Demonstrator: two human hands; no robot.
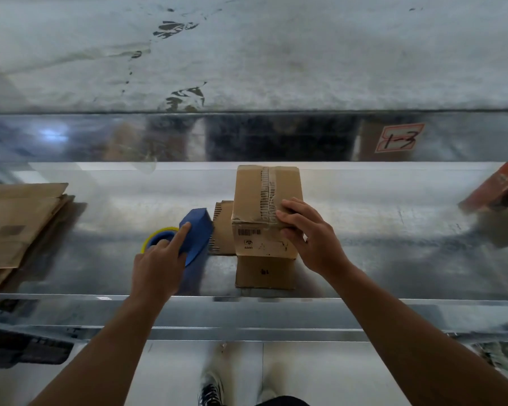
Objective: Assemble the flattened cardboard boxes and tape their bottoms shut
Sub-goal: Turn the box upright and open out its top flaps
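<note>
A small assembled cardboard box (264, 212) stands on the shiny metal table (379, 235), its taped seam facing up and a barcode label on its near side. My right hand (311, 238) grips the box's near right top corner, fingers curled over the edge beside the tape. A blue tape dispenser (198, 232) with a yellow-rimmed roll lies just left of the box. My left hand (159, 259) holds the dispenser, its index finger stretched along the blue body. A stack of flattened cardboard boxes (18, 227) lies at the table's left edge.
A loose flap of cardboard (223, 230) lies flat between the dispenser and the box. A reddish-brown box (499, 186) sits at the far right. A raised metal back wall carries a red-framed label reading 1-3 (399, 137). Concrete floor lies beyond.
</note>
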